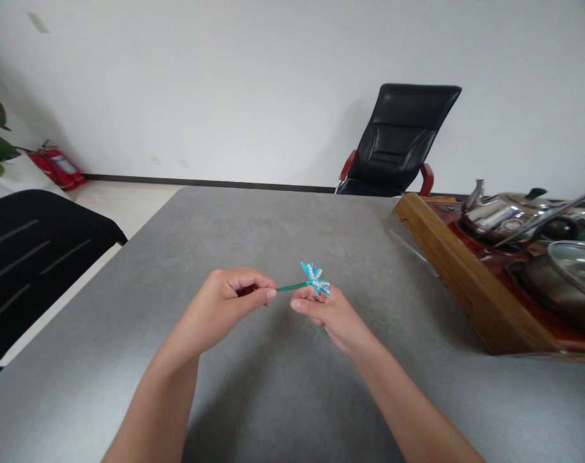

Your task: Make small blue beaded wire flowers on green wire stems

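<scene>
Left hand [225,308]: thumb and forefinger pinched on the end of a green stem [292,287], which runs nearly level to a blue beaded flower [314,279], held above the grey table [254,225]. Right hand [333,315] at the flower end, fingers curled just beside the petals; cannot tell whether they grip. Farther right, a wooden tray [441,276] bearing kettle [499,213] and pot [557,286]; beyond the table, a black chair [393,132].

Sky-blue flower [312,281], petals lined with pale beads; slim green stem [292,287]. Mottled grey tabletop [254,225]. Black padded chair [403,125], red-brown armrests [426,180]. Brown-sided wooden tray [461,276], dark-red top. Plain white wall [225,83]. Red fire extinguisher [63,166].
</scene>
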### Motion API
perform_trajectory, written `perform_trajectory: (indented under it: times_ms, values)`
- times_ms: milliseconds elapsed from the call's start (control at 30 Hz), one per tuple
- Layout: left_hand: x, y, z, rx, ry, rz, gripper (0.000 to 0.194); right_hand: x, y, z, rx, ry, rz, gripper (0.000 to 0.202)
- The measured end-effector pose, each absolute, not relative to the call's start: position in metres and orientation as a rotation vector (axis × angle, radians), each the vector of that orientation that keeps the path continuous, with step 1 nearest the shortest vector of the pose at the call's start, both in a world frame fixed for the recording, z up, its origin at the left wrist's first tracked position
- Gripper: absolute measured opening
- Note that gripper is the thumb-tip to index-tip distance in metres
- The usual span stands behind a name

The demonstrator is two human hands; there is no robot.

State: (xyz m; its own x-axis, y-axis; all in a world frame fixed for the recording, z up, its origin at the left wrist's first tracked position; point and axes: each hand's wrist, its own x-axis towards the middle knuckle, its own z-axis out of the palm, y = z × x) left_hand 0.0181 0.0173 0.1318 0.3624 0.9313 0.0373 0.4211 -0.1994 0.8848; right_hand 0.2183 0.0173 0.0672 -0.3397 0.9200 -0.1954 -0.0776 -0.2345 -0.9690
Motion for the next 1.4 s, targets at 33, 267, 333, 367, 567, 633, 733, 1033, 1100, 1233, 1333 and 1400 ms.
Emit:
perform_trajectory:
  times_ms: [33,267,333,367,567,633,733,1033,1100,1233,1333,1400]
  values:
    - [0.018,0.017,0.132,1.804,1.158,0.737,0.018,0.219,0.018,0.067,-1.104,-1.22,1.702,0.027]
    - [0.016,0.014,0.137,1.951,0.964,0.531,0.016,0.226,0.024,0.06,-1.088,-1.196,1.857,0.027]
    - [0.016,0.013,0.139,1.98,0.905,0.47,0.016,0.228,0.027,0.056,-1.067,-1.19,1.865,0.028]
    - [0.016,0.013,0.139,1.987,0.879,0.436,0.016,0.23,0.028,0.055,-1.06,-1.203,1.856,0.028]
    - [0.016,0.013,0.137,2.03,0.822,0.291,0.015,0.234,0.03,0.057,-1.098,-1.327,1.748,0.025]
    - [0.016,0.013,0.135,2.058,0.831,0.251,0.016,0.235,0.028,0.063,-1.107,-1.36,1.676,0.023]
    - [0.015,0.013,0.134,2.092,0.876,0.202,0.018,0.236,0.024,0.074,-1.127,-1.43,1.546,0.022]
    - [0.014,0.013,0.131,2.187,1.067,0.265,0.02,0.232,-0.002,0.107,-1.244,-1.692,1.152,0.019]
    - [0.013,0.013,0.131,2.197,1.117,0.308,0.021,0.23,-0.007,0.113,-1.242,-1.733,1.079,0.019]
    - [0.014,0.014,0.134,2.184,1.187,0.412,0.023,0.229,-0.015,0.121,-1.215,-1.837,0.894,0.018]
    - [0.015,0.014,0.135,2.132,1.244,0.496,0.022,0.228,-0.019,0.123,-1.199,-1.89,0.787,0.015]
    - [0.015,0.015,0.134,2.085,1.297,0.568,0.02,0.226,-0.02,0.122,-1.205,-1.89,0.76,0.014]
